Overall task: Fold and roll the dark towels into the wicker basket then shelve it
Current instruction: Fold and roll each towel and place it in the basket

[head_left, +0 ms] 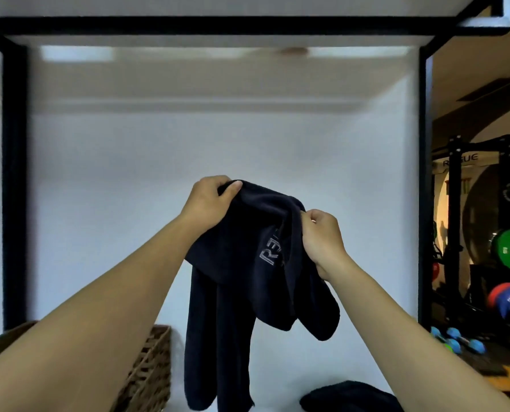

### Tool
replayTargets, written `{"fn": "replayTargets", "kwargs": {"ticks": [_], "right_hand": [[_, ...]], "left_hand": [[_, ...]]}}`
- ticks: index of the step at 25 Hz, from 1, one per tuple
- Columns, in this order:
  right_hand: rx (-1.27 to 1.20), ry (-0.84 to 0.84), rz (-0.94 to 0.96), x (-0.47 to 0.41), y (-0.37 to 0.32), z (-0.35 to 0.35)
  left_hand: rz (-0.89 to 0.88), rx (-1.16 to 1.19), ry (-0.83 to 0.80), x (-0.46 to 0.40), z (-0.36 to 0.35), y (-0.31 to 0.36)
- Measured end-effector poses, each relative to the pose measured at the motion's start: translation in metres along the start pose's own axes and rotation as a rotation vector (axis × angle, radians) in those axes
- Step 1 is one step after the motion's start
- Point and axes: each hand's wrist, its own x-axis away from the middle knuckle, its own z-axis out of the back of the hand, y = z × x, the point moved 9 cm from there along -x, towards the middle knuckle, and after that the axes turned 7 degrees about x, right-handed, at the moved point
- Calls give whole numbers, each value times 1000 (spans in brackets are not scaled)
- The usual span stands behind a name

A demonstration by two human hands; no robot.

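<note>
left forearm point(105, 310): bare, no sleeve in view | right forearm point(408, 319): bare, no sleeve | left hand point(209, 200): no ring, no glove | right hand point(322, 236): no ring, no glove, wrist unadorned

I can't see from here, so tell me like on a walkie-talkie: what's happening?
Left hand and right hand both grip the dark towel, held up, unfolded. Wicker basket lower left. Second towel below. Nothing blocking.

towel point(248, 263) centre, held up | basket point(150, 370) near left | second towel point(349, 396) near right | weights rack point(482, 233) far right
</note>
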Motion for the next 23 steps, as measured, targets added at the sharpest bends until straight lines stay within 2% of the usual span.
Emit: {"fn": "replayTargets", "kwargs": {"ticks": [1, 3, 6, 7, 8, 9, 11, 13, 15, 20, 23], "right_hand": [[31, -74, 13, 17, 1, -10], [173, -327, 60, 68, 13, -35], [462, -885, -45, 178, 84, -70], [598, -1020, -125, 215, 120, -78], [731, -1045, -172, 241, 154, -82], [831, -964, -175, 252, 181, -84], [908, -820, -200, 281, 219, -106], [1029, -883, -139, 324, 246, -142], [1134, -807, -95, 345, 255, -156], [1223, -462, -263, 349, 253, -130], [1292, -457, -274, 351, 247, -135]], "left_hand": [[1, 17, -43, 11, 1, -1], [49, 38, -217, 50, -10, -15], [196, -9, -658, 167, -46, -72], [285, -59, -829, 220, -56, -102], [369, -105, -976, 275, -63, -131], [444, -142, -1070, 320, -70, -155], [547, -198, -1082, 391, -72, -199], [482, -367, -933, 423, -66, -223], [428, -482, -737, 435, -52, -226], [669, -535, -670, 456, -29, -240], [621, -593, -629, 458, -29, -231]]}}
